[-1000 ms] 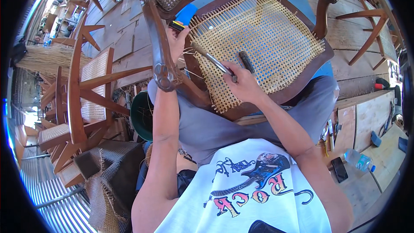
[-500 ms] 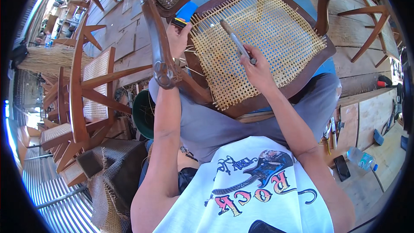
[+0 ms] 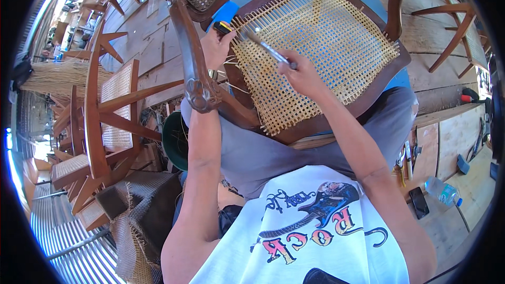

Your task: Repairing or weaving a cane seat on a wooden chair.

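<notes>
A dark wooden armchair [image 3: 183, 47] lies before me, its seat covered with woven pale cane [image 3: 326, 52]. At the seat's left edge, my left hand [image 3: 213, 50] is closed around a small black-and-yellow block with a bright blue part [image 3: 226, 11]; its kind is unclear. My right hand [image 3: 302, 73] grips a slim silver tool [image 3: 272, 51] slanting over the cane, its far end blurred near the upper-left strands. Those strands look more open than the close weave below. Loose cane ends stick out along the left edge and at the top.
Wooden chair frames [image 3: 92, 105] stand at the left by a dark green bucket [image 3: 175, 139]. A bundle of cane strands [image 3: 58, 77] lies behind. At the right are a phone [image 3: 419, 202], a plastic bottle [image 3: 443, 192] and pliers [image 3: 402, 171].
My right hand has moved left and slightly up, bringing the silver tool's tip closer to my left hand. My left hand has tilted the black-and-yellow block slightly and stays at the edge.
</notes>
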A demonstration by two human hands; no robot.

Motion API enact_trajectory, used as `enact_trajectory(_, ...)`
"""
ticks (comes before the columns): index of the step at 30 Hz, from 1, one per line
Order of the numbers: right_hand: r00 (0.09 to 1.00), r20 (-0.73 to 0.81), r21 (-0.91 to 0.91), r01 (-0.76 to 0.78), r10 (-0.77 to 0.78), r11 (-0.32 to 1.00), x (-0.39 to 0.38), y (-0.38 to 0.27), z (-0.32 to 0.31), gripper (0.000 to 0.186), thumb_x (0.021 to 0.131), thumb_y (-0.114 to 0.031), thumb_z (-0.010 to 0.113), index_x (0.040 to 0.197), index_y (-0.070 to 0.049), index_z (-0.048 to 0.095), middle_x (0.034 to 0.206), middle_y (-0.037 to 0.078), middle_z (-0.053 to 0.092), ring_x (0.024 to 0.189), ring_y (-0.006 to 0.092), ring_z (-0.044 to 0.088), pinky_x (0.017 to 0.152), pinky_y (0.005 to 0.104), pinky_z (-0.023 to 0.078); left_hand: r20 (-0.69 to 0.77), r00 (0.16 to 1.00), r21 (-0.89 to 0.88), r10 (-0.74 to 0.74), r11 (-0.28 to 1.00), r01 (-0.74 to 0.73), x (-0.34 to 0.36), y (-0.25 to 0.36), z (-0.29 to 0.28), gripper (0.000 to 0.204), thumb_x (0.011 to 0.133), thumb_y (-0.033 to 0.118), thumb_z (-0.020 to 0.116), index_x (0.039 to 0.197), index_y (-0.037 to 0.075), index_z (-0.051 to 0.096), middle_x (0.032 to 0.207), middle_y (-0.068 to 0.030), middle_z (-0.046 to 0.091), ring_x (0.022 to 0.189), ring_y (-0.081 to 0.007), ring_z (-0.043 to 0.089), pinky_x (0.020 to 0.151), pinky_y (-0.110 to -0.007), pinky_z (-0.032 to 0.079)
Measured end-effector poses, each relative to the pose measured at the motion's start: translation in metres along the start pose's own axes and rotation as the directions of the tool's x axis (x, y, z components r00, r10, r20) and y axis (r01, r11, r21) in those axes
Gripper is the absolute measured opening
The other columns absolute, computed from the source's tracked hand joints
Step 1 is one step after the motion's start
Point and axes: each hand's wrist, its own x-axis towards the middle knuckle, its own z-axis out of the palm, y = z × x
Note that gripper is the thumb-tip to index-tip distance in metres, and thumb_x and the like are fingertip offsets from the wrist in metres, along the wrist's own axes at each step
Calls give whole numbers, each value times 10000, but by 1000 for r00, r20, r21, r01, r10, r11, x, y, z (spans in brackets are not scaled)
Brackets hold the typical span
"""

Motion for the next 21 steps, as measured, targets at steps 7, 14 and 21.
enact_trajectory(7,952,-301,342,52,56,938,-48,-19,-44,439,988,-124,566,1400,-13,462,981,62,652,624,54,464,544,209,388,-163,987,-338,5,939,-61,-1,-1,-11,277,915,198,714,1094,7,624,959,-77,696,902,-112,632,823,-264,488)
enact_trajectory(14,911,-393,516,107,124,850,-104,-12,-80,453,1000,-99,536,1432,-10,431,974,83,642,601,29,427,514,179,352,-140,984,-341,-109,938,55,3,-3,-6,280,893,156,730,1091,14,592,939,-58,666,872,-124,634,791,-276,492)
enact_trajectory(21,840,-475,-567,-65,-262,821,-85,10,-86,491,950,-121,602,1421,-95,469,944,95,595,690,178,556,604,331,471,-178,982,-433,-58,901,-25,12,-32,-1,286,899,168,729,1098,2,607,902,-45,663,800,-118,649,734,-258,526)
